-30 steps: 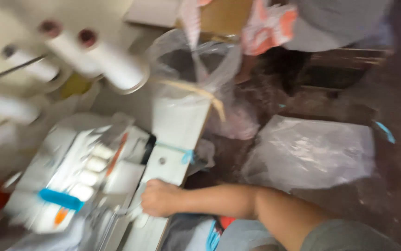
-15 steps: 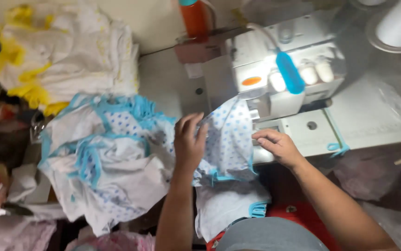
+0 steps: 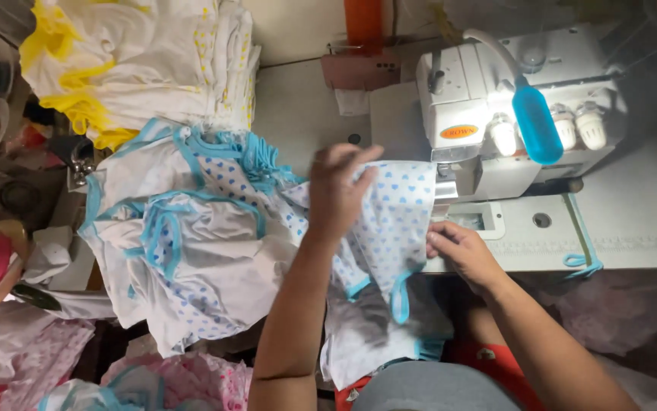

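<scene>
At the machine bed, left fingers: the left hand point(image 3: 336, 194) lies curled over the top of the white cloth piece with blue hearts point(image 3: 397, 221), fingertips bent and pinching a fold of it, palm down on the fabric.
Right fingers: the right hand point(image 3: 458, 247) rests at the cloth's right edge, fingers narrowed on that edge just below the presser foot area; whether thumb and finger truly grip it cannot be told.
Cloth piece: it hangs draped between both hands, its upper edge next to the needle area, its lower end with blue binding trailing off the table edge toward the lap.
Handling: judged thin, light and limp; it will fold and slide rather than hold shape, so the bound edges and the seam line near the foot look like the steadier places to hold.
Machine: a white overlock sewing machine point(image 3: 496, 114) with a blue lamp point(image 3: 537, 125) stands just beyond the cloth.
Around: a heap of blue-trimmed pieces point(image 3: 184, 236) lies to the left, touching the held piece; a stack of yellow-trimmed garments point(image 3: 138, 61) sits behind it; pink fabric point(image 3: 184, 380) lies below.
</scene>
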